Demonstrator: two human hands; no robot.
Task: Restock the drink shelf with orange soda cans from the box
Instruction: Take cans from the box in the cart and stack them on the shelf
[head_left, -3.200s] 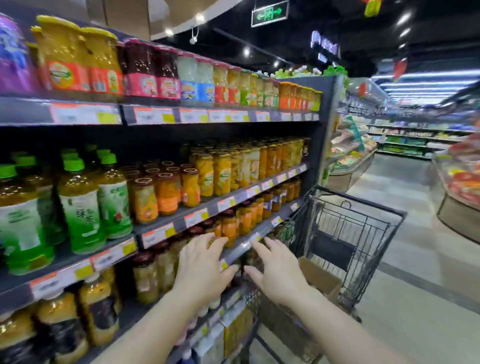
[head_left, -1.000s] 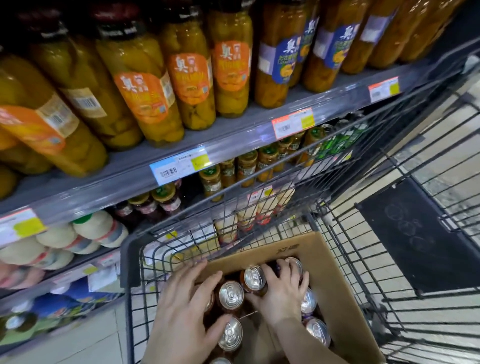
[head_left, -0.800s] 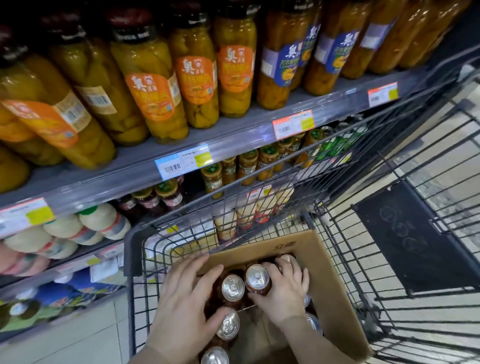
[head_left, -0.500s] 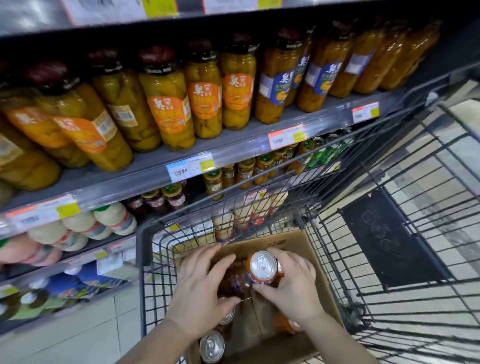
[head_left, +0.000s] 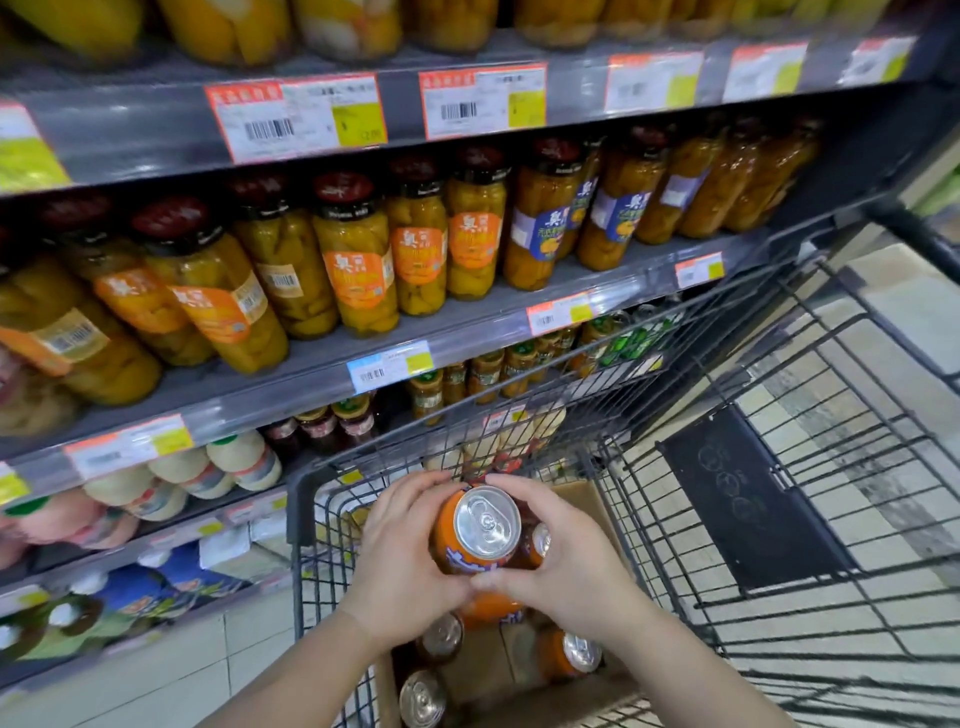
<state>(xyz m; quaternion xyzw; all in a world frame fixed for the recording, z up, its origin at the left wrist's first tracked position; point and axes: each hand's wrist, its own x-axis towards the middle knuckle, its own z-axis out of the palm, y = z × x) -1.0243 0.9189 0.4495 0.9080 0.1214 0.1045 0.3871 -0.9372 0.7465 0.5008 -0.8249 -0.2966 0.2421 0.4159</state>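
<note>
An orange soda can (head_left: 480, 530) with a silver top is lifted above the cardboard box (head_left: 579, 501) inside the shopping cart. My left hand (head_left: 400, 566) wraps its left side and my right hand (head_left: 569, 569) its right side, thumbs meeting in front. A second can top (head_left: 541, 540) peeks out by my right palm, and more orange shows below the thumbs; how those are held I cannot tell. More cans (head_left: 441, 636) stand in the box, one (head_left: 571, 652) lying tilted. The shelves (head_left: 322, 364) rise directly ahead.
The black wire cart (head_left: 727, 519) fills the lower right, its front wall close to the shelves. Tall jars of yellow fruit (head_left: 358, 270) pack the middle shelf. Small jars (head_left: 488, 369) and white bottles (head_left: 244, 460) sit on the lower shelves. Tiled floor lies at the right.
Both hands reached into the box, closed around cans and have lifted them up out of the box. My view has tilted upward toward the shelves.
</note>
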